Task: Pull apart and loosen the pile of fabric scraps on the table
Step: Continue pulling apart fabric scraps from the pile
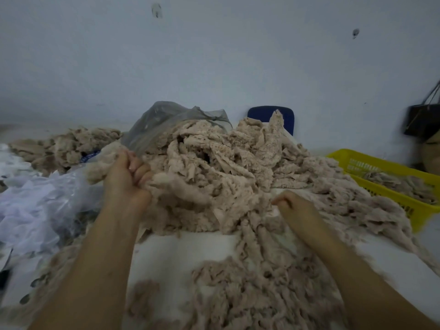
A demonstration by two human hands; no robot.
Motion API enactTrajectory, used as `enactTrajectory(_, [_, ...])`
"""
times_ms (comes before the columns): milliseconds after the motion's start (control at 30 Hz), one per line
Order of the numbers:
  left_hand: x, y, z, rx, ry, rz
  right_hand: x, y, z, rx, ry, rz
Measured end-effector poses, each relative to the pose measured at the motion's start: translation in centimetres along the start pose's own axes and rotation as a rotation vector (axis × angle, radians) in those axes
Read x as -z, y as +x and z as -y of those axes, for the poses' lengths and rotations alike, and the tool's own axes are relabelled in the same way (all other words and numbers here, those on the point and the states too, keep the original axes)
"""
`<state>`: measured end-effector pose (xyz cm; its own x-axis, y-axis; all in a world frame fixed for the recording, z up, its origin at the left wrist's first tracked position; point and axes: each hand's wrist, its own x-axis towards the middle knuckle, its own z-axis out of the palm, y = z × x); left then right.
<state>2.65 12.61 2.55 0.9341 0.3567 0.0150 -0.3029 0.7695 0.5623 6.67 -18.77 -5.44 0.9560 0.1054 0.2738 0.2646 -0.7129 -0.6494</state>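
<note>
Grip check: left hand (126, 179) clutches one beige fabric-scrap pile (226, 163) mid-frame, right hand (295, 208) pinches it; one yellow plastic basket (357, 163) right.

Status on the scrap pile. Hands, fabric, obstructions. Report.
Left hand grips the pile of fabric scraps at its left side; right hand pinches it at the front. Pile heaped, tangled. Clear plastic bag crowds the left, yellow basket the right.
</note>
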Motion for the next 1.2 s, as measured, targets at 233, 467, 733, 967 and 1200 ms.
enactTrajectory(233, [-0.8,-1.8,2.5,0.079,0.396,0.139,-4.7,2.3,4.8,0.343,-0.403,0.222])
enactTrajectory(467, [-0.6,-2.7,6.2,0.317,0.857,0.242,3.0,3.9,11.1,-0.010,0.625,0.132])
enactTrajectory(733, [-3.6,-3.8,7.1,0.048,0.683,0.025,5.0,2.1,11.0,0.035,0.800,0.093])
enactTrajectory(967, [-5.0,-5.1,7.9,-0.034,1.066,0.304,4.7,1.8,11.6,0.033,0.664,0.273])
enactTrajectory(1200, [-3.8,-3.7,4.8,-0.091,1.242,0.506,5.6,1.8,10.4,-0.009,0.572,0.225])
